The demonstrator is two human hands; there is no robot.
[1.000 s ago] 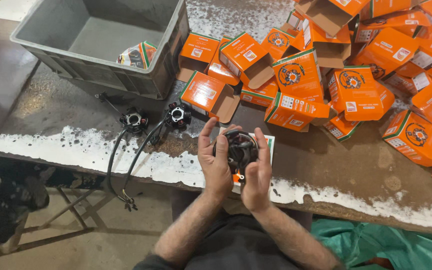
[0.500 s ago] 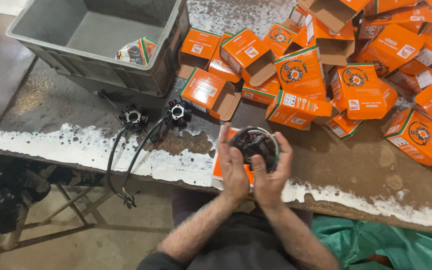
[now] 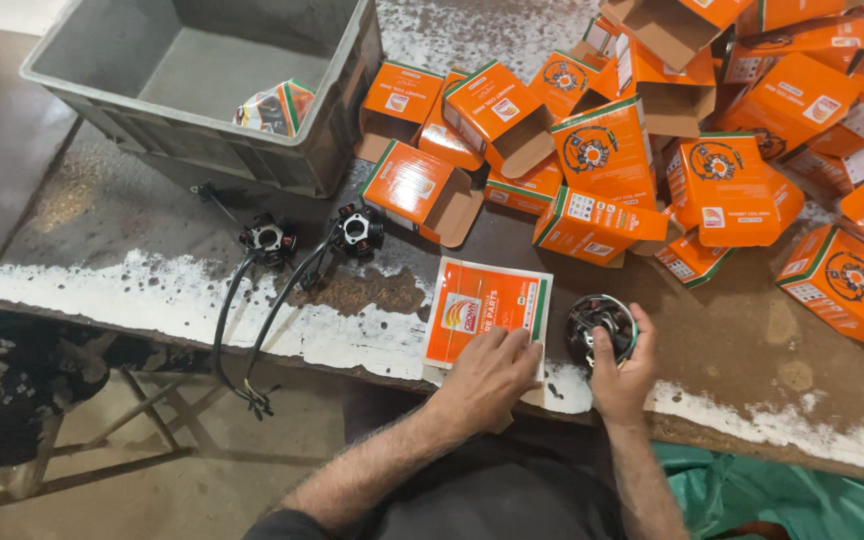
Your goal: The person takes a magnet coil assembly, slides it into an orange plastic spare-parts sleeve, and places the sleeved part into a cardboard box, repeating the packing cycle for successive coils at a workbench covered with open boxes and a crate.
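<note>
Three black coil parts: two wired (image 3: 268, 238) (image 3: 357, 229), one in hand (image 3: 600, 325). One flat orange pouch (image 3: 485, 312). One grey crate (image 3: 202, 90). Orange cartons (image 3: 592, 150): over a dozen, uncounted.

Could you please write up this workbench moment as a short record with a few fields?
left hand: left hand flat on the orange printed pouch at the bench edge
right hand: right hand holds a round wound stator coil
loose parts: two stator coils with black cables
boxes: pile of orange cartons, several open
crate: grey plastic crate with one packet inside
surface: worn brown bench
</note>
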